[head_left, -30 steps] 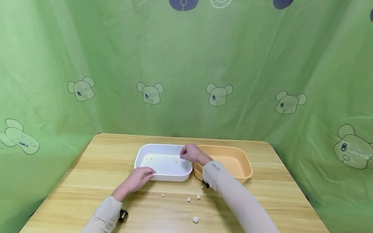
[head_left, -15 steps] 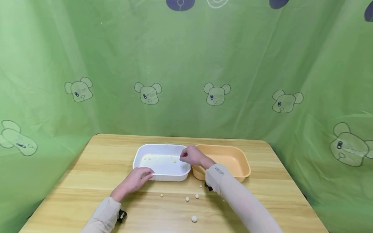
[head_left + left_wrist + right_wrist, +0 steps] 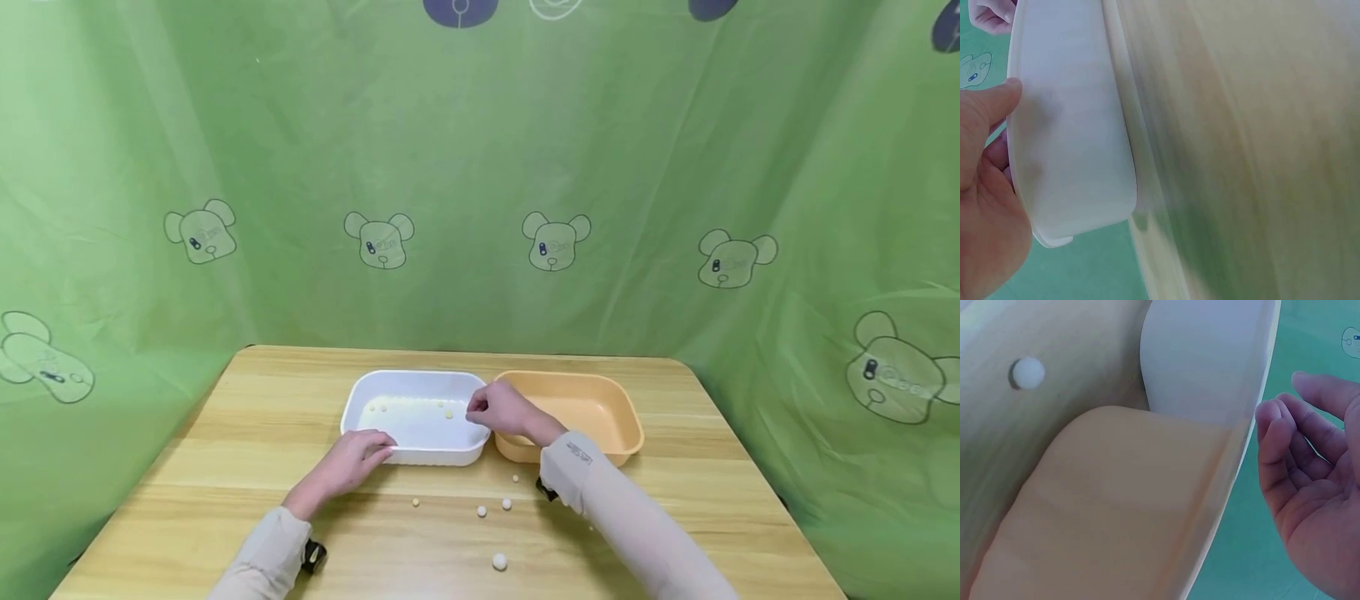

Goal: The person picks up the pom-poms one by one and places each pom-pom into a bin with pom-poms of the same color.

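My left hand (image 3: 352, 461) grips the near left rim of a white plastic tub (image 3: 442, 457); in the left wrist view its thumb is outside the white wall (image 3: 1072, 137), its fingers behind the rim. Over the tub's right end hangs my right hand (image 3: 506, 408), fingers loosely curled. In the right wrist view a gap shows between its thumb and fingertips, and nothing visible is held. Several small yellowish balls (image 3: 449, 414) lie on the tub's floor. An orange tub (image 3: 600, 417) stands beside the white one, partly covered by my right hand and wrist.
Several white balls of different sizes lie on the wooden table in front of the tubs, the biggest white ball (image 3: 499, 562) nearest me. A tiny yellow ball (image 3: 416, 502) is left of them. A green curtain (image 3: 465, 308) surrounds the table's back and sides.
My right hand has shifted a little nearer and to the right relative to the white tub. My left hand stays on its rim. The balls inside the tub look the same.
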The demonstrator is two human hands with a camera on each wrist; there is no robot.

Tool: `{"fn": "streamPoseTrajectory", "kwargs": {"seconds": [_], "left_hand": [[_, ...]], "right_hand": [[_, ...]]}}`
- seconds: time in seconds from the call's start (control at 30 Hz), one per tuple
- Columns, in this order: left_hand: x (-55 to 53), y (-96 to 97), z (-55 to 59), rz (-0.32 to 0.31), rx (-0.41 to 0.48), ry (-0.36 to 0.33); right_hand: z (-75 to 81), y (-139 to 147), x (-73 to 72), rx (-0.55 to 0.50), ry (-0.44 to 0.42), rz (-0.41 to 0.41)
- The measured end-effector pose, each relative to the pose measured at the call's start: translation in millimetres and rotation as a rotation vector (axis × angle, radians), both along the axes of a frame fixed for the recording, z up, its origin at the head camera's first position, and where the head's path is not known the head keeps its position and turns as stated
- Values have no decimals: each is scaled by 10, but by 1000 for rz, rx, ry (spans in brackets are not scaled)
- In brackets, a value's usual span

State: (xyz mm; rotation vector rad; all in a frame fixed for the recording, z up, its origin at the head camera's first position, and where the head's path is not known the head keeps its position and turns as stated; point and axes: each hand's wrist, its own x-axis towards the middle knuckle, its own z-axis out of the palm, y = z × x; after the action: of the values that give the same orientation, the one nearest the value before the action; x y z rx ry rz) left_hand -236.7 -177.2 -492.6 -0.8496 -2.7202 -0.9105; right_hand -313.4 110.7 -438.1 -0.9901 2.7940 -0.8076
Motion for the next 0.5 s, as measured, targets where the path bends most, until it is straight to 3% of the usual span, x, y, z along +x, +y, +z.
{"fn": "streamPoseTrajectory", "kwargs": {"seconds": [0.5], "left_hand": [[-7, -6, -18, -4, 17, 5]], "right_hand": [[4, 155, 167, -34, -45, -14]]}}
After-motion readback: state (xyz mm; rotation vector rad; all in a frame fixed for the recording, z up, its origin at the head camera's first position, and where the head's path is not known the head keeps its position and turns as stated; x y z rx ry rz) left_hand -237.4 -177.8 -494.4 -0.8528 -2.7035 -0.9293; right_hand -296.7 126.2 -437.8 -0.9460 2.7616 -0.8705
